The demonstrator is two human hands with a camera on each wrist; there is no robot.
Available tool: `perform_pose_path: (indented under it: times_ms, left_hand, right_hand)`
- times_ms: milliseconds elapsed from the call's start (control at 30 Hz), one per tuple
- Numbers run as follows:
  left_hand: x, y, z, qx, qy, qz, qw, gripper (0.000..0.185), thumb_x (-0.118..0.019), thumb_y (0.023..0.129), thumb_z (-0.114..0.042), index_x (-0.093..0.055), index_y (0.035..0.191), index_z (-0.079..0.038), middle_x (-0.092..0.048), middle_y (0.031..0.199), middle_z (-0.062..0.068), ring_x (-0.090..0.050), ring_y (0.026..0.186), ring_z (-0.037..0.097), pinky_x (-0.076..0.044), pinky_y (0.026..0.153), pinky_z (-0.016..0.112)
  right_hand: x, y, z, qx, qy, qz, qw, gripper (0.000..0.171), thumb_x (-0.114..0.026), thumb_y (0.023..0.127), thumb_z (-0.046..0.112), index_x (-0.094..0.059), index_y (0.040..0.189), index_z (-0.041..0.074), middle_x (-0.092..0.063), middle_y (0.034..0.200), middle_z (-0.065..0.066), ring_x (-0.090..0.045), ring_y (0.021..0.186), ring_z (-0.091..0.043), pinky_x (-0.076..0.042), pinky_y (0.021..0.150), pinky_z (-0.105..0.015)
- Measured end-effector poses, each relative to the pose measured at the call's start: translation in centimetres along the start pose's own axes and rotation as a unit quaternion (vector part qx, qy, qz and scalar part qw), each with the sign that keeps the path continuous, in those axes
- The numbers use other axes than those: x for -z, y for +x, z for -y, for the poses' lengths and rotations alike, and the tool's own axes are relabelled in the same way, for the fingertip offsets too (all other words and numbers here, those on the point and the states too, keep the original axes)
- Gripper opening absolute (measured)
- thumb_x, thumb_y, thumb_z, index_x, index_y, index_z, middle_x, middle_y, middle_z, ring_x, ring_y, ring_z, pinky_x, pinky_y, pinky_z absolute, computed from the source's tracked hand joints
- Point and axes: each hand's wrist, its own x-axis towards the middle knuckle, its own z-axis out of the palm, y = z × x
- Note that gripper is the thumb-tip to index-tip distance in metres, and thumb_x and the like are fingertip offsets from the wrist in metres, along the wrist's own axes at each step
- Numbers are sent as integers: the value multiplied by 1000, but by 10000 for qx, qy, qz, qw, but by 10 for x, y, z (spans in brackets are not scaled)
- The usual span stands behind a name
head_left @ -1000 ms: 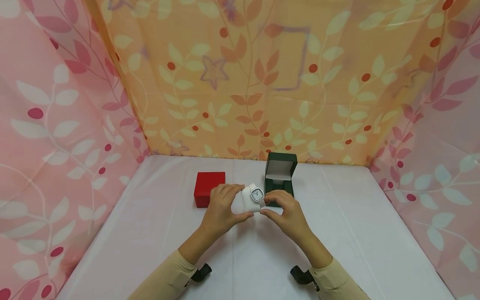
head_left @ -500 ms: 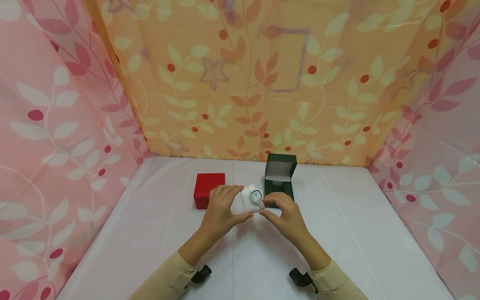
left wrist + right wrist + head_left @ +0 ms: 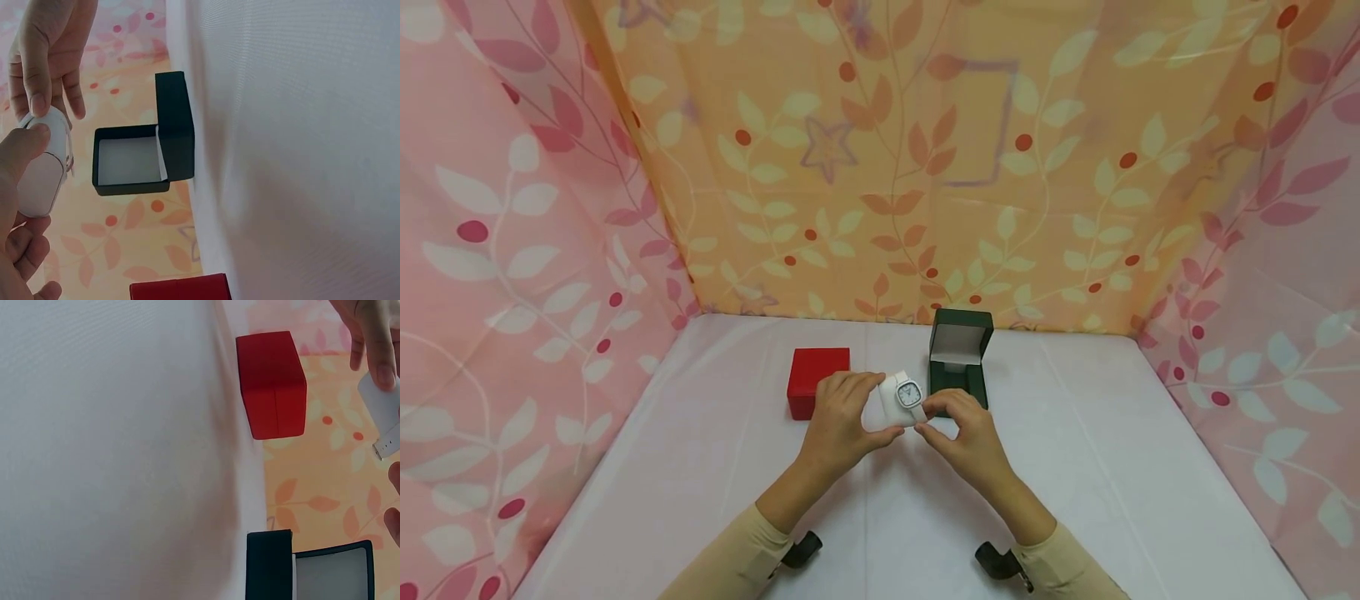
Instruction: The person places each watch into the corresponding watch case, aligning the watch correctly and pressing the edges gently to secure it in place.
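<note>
Head view high, facing forward-down, wrist views close, sideways, sharing green box (image 3: pixel 960 358) and red box (image 3: pixel 817 379)

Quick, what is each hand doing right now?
Left hand: grips the white cushion carrying the watch.
Right hand: pinches the watch strap at the cushion's side.

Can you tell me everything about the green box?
The green box is small, dark green and square, with a hinged lid that stands open and upright at the back. Inside, the lid and the tray look pale grey-white, like a soft lining, and the tray looks empty in the left wrist view. It sits on the white table, near the flowery back curtain, to the right of a closed red box. Nothing seems to touch it; the right hand is just in front of it.
</note>
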Motion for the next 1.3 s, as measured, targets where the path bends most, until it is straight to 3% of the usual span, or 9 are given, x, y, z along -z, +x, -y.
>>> perform_pose_path:
  times_ms: [333,700,900,1067,1300]
  left_hand:
    - [1,1,0,26,-9,16,10000,81,-94,70,-46,-62,135,-11,-67,131,3,-56,117,19,-40,107,45]
    - [2,1,2,49,-196,-153,9997,81,-95,69,-43,-61,135,-11,-67,132,2,-56,117,18,-41,106,46]
    - [4,3,4,-32,-365,76,9993,81,-95,70,-41,-60,137,-11,-66,133,2,-56,118,19,-40,107,47]
    - [5,4,6,-131,-444,305,9985,81,-95,70,-39,-60,139,-13,-65,134,1,-54,119,18,-40,107,47]
    - [4,4,5,-446,-737,528,9949,79,-94,72,-38,-60,138,-13,-65,133,-1,-55,121,17,-39,107,49]
  right_hand:
    - [-4,-1,0,-72,50,-71,9999,32,-91,78,13,-73,104,18,-70,105,11,-62,104,-11,-56,87,-38]
    - [-7,-2,5,-282,682,-154,9972,30,-88,79,8,-74,104,16,-72,103,6,-65,100,-16,-59,83,-43]
    - [2,1,-2,-6,689,212,9974,26,-87,80,7,-77,102,15,-72,110,1,-66,108,-20,-58,89,-31]
    - [12,4,-13,94,626,517,9967,43,-90,75,8,-74,115,14,-70,119,-3,-62,116,-25,-50,100,-24]
    - [25,9,-18,7,504,1090,9928,71,-90,77,22,-60,142,21,-61,140,2,-52,134,-21,-46,110,-41]
